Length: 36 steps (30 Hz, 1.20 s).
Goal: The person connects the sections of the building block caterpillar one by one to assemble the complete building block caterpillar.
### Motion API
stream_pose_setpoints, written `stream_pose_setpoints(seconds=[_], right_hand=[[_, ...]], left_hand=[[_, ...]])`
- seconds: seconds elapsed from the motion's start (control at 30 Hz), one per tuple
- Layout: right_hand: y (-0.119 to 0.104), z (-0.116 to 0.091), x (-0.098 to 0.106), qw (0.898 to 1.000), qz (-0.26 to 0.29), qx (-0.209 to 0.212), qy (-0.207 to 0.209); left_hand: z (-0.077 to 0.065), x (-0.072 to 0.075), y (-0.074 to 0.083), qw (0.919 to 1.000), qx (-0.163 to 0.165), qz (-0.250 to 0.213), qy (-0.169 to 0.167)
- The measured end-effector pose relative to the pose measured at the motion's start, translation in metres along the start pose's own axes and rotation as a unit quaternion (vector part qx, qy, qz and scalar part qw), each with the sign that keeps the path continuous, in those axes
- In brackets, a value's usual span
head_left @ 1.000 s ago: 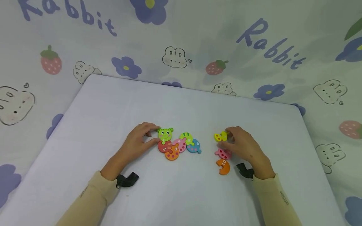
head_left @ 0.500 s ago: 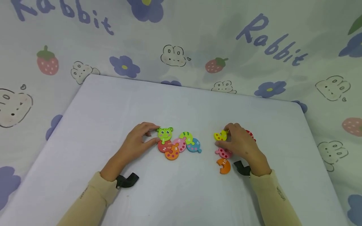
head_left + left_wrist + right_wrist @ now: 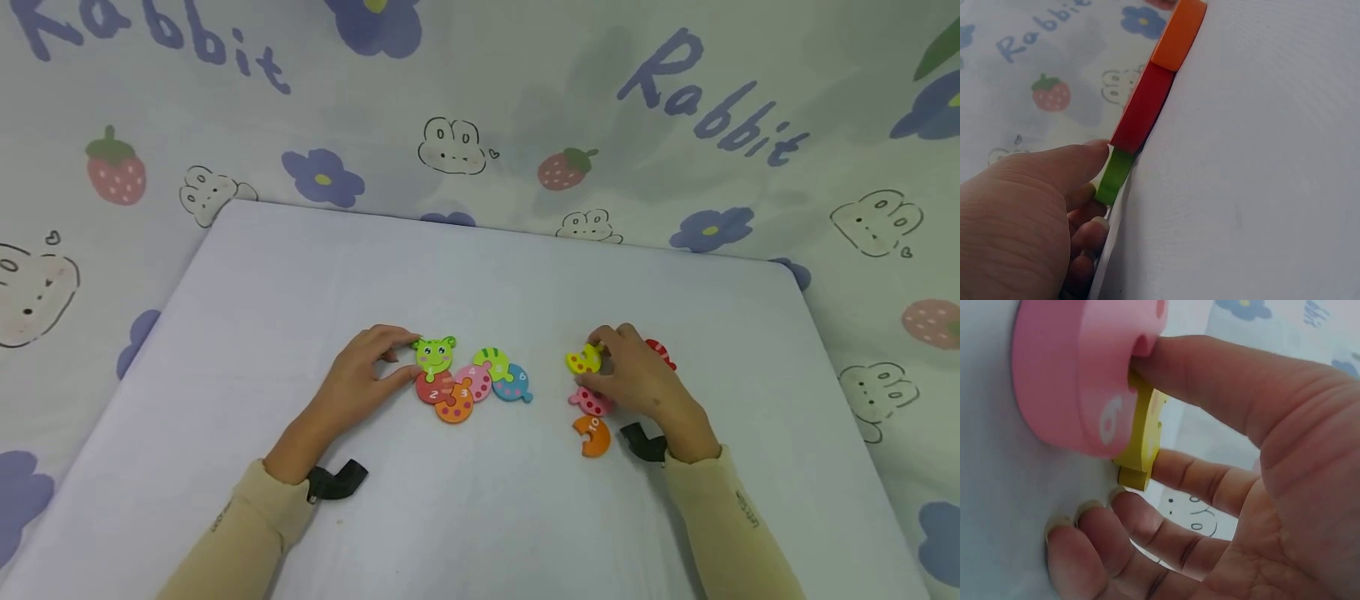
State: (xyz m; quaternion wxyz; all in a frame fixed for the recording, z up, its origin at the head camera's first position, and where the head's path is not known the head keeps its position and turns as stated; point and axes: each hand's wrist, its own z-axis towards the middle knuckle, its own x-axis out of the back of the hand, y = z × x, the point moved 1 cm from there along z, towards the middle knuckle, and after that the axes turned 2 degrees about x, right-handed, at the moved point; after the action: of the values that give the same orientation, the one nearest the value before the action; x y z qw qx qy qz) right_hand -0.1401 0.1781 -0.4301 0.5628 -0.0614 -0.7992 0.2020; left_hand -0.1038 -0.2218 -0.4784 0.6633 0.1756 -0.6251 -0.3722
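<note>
The left hand [image 3: 363,371] holds the green caterpillar-head puzzle piece [image 3: 433,357] by its left side, thumb and forefinger at its edge. Numbered pieces join on from it: a red 2 [image 3: 431,390], an orange 3 [image 3: 454,406], a pink 4 [image 3: 476,383], a green 5 [image 3: 492,360] and a blue 6 [image 3: 511,383]. Further right, the right hand [image 3: 633,379] pinches a yellow spotted puzzle piece [image 3: 582,361] between thumb and forefinger; its other fingers are spread near the tabletop in the right wrist view. A pink 9 piece [image 3: 1079,381] lies right beside the thumb, partly covered in the head view.
An orange 10 piece [image 3: 595,437] lies below the pink one. Part of a red striped piece [image 3: 660,353] shows behind the right hand. Black wrist devices [image 3: 339,481] sit under both sleeves. A printed rabbit cloth [image 3: 495,83] hangs behind the white table [image 3: 480,275].
The right hand has shifted slightly left and away from the body, uncovering part of the red striped piece. The left hand keeps its hold on the green head; the joined pieces stay as they were.
</note>
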Motion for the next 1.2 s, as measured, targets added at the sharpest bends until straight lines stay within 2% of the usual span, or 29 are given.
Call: stream_pose_setpoints(seconds=[0.27, 0.47, 0.73, 0.93, 1.2], right_hand=[[0.004, -0.002, 0.006, 0.999, 0.023, 0.031, -0.004], [0.002, -0.003, 0.007, 0.999, 0.017, 0.041, -0.002], [-0.011, -0.004, -0.004, 0.999, -0.02, 0.047, 0.005], [-0.023, -0.005, -0.012, 0.999, -0.021, 0.046, 0.009], [-0.025, -0.006, -0.014, 0.999, -0.025, 0.044, 0.021]], left_hand=[[0.0, 0.0, 0.001, 1.0, -0.006, -0.001, 0.005], [0.001, -0.001, 0.0, 1.0, -0.003, 0.003, 0.003], [0.001, -0.001, 0.001, 1.0, -0.004, 0.004, 0.008], [-0.001, 0.0, 0.0, 0.9999, -0.004, 0.003, 0.009], [0.001, -0.001, 0.0, 0.9999, -0.009, 0.0, 0.008]])
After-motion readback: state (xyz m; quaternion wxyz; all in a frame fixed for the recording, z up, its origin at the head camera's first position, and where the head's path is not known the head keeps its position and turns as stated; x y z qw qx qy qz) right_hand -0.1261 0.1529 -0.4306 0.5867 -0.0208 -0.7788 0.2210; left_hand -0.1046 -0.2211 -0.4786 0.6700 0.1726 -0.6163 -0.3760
